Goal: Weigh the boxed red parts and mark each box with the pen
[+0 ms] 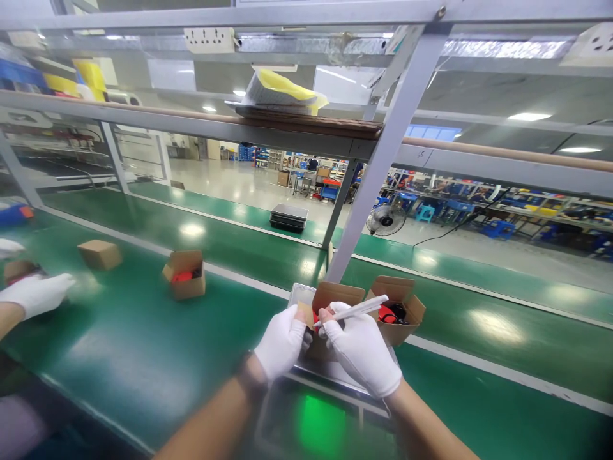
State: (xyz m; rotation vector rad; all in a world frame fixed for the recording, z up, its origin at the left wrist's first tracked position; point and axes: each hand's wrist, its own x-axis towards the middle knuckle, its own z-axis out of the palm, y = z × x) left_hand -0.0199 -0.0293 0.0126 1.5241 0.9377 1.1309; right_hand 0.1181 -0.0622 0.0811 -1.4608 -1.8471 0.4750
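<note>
1. Your cardboard box (339, 293) sits at about 5 o'clock of the view, between your hands, its plain brown back flap raised; a bit of something red shows inside, mostly hidden by your fingers.
2. Your left hand (281, 345) has its grip pinching the box's side flap, thumb on the card.
3. Your right hand (361, 348) has its grip pressed together on slim, smooth white sticks (364, 308), which slant towards 2 o'clock above the box.
4. Your white gloves are thin cloth, with bare thumb tips.
5. Under the box you have a shiny metal tray (301, 292); at 6 o'clock from it a blurred green panel (322, 423) glows.
6. At your box's 3 o'clock stands an open carton (396, 333) with a glossy red piece and black, cord-like parts.
7. Towards 10 o'clock, a smaller-looking open box (189, 287) holds red and black contents; beyond it lies a closed box (100, 255), square-edged and matt.
8. Your desk (143, 338) is smooth, glossy green.
</note>
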